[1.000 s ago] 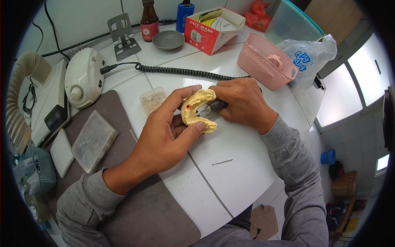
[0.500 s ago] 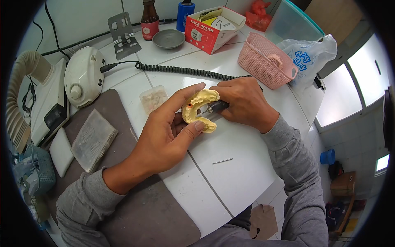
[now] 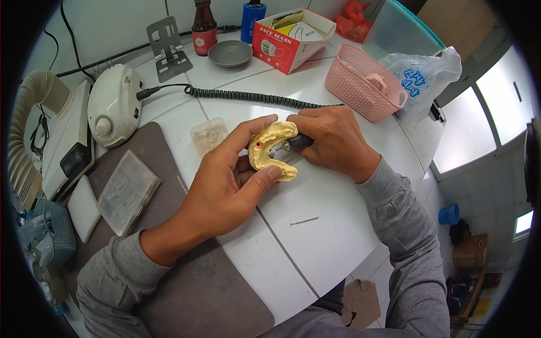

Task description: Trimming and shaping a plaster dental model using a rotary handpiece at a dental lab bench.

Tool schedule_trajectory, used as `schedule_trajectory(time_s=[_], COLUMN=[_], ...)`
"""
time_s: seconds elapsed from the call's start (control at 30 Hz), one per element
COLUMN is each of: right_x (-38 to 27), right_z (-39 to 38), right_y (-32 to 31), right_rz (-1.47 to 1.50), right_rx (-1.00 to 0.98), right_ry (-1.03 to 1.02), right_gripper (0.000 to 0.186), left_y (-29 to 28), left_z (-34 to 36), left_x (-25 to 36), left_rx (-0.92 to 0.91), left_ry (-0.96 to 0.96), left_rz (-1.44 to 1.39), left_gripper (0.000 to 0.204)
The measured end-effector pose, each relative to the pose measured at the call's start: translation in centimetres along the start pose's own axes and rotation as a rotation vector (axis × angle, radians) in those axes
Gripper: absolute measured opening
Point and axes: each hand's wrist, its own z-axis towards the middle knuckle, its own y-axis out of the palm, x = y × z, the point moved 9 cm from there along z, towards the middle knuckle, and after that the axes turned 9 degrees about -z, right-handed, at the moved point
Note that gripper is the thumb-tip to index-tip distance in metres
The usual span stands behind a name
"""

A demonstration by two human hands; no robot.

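Note:
A yellow plaster dental model [image 3: 259, 156], horseshoe-shaped with a row of teeth and a small red-orange spot, is held up by my left hand [image 3: 228, 180]. My thumb presses its near end, and my fingers curl around its outer side. My right hand [image 3: 341, 141] is closed around a dark rotary handpiece [image 3: 300, 143]. The metal tip points left into the model's inner curve; whether it touches the plaster I cannot tell. On the white tiled table below lies a loose thin metal bur [image 3: 304, 220].
A coiled black cord [image 3: 259, 98] runs from a white control unit [image 3: 115, 104] toward my right hand. Behind my left hand stands a small clear container [image 3: 208, 136] of pale pieces. A flat clear case [image 3: 128, 191] rests on the brown mat [image 3: 208, 287]. A pink basket [image 3: 360, 84] stands far right.
The dental model has shifted very slightly to the left. The handpiece tip sits a little differently inside its curve. Both hands keep their grips.

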Motion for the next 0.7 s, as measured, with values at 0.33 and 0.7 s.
schedule_trajectory(time_s=[0.33,0.7], right_x=[0.09,-0.02], right_z=[0.01,0.06], right_y=[-0.20,-0.38], right_rz=[0.008,0.005], right_rx=[0.020,0.045], right_ry=[0.016,0.029], right_gripper=[0.021,0.018], left_y=[-0.08,-0.05], left_z=[0.01,0.06], left_x=[-0.01,-0.37], left_rx=[0.017,0.000], left_ry=[-0.012,-0.051], left_rz=[-0.008,-0.032], left_gripper=[0.060,0.066])
